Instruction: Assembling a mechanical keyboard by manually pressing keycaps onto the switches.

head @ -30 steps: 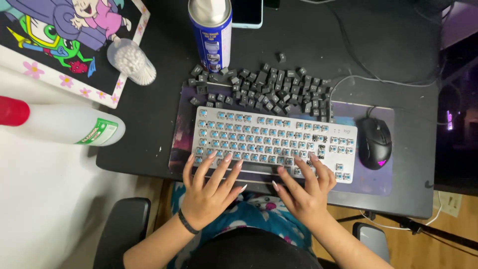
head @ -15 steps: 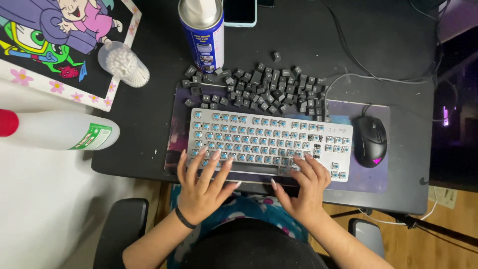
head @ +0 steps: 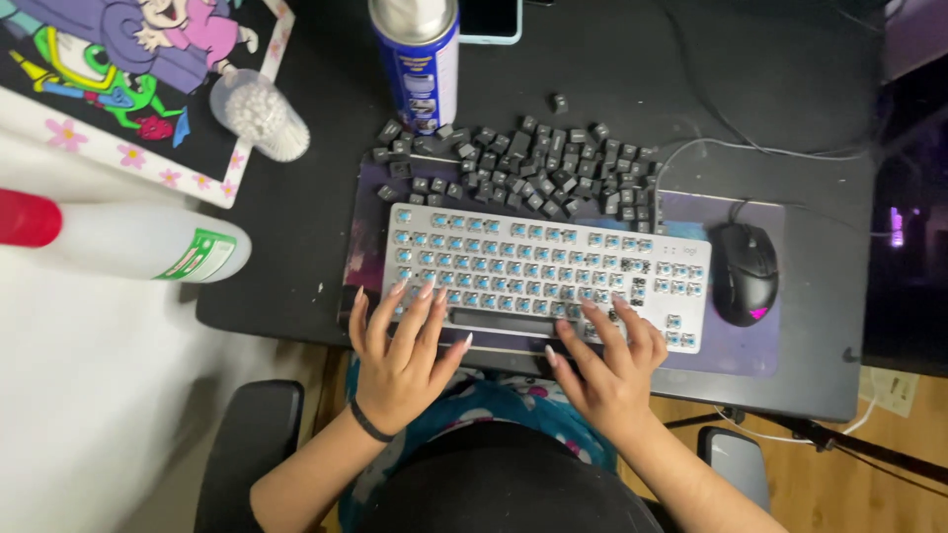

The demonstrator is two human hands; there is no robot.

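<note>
I note both hands spread flat, pinching nothing: left hand (head: 400,360) and right hand (head: 607,370) rest on the near edge of the bare keyboard (head: 548,271), so I advise pressing evenly, clear of the 1 heap of loose keycaps (head: 533,168) at the desk's (head: 296,257) far side.

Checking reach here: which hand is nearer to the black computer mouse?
The right hand. It rests on the lower right of the white keyboard, with the black computer mouse just beyond that end. The left hand sits at the keyboard's lower left, farther away.

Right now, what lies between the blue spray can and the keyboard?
In the head view, a loose pile of dark keycaps lies on the desk between the blue spray can and the white keyboard.
</note>
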